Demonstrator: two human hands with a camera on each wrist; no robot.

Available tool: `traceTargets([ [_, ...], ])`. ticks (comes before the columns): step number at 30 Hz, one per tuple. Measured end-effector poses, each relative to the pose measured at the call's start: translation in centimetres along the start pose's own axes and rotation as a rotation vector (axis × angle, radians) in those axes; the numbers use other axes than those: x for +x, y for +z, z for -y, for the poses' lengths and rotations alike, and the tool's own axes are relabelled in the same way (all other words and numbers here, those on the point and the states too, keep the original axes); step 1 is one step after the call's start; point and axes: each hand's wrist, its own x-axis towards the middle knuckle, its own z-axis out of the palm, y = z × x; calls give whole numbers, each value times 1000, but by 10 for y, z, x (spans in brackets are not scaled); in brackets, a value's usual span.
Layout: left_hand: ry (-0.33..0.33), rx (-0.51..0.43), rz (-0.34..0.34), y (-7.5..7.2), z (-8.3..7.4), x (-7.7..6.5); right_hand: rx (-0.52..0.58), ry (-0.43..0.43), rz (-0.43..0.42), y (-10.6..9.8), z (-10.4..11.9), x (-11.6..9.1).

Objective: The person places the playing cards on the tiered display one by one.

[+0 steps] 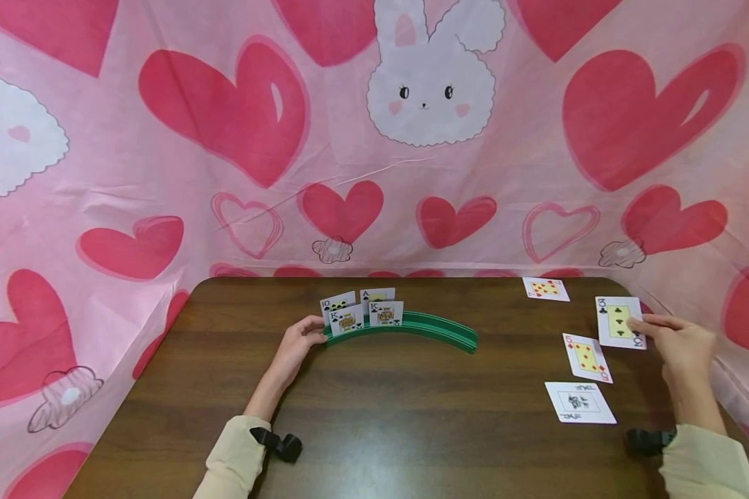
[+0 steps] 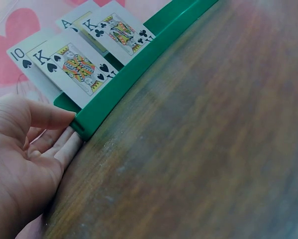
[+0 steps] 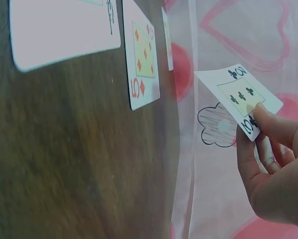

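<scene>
My right hand (image 1: 685,346) pinches three of clubs (image 1: 616,319), well right of the sideways-running green rack (image 1: 424,324); my left hand (image 1: 297,344) grips its left end.

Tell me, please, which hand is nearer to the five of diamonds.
The right hand: it is just right of the five of diamonds, while the left hand is far to its left, gripping the green holder.
</scene>
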Motion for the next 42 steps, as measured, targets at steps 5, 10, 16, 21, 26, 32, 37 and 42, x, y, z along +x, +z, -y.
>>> traceTargets([
  [5,0,6,-1,0,0,-1,15,36,-10,3,1,0],
  [10,3,11,-8,0,1,0,89,66,-16,6,3,-2],
  [16,2,11,-17,-1,0,1,248,69,-3,14,5,-11],
  [21,2,13,-32,-1,-2,0,398,60,51,22,7,-16],
  [26,-3,18,-17,1,-3,-2,487,56,75,29,10,-20],
  [32,-1,23,-22,1,-1,-3,579,58,106,41,16,-29],
  [37,12,16,-10,1,-1,-4,652,50,139,48,22,-35],
  [42,19,21,-15,2,-1,-2,679,33,156,53,29,-39],
])
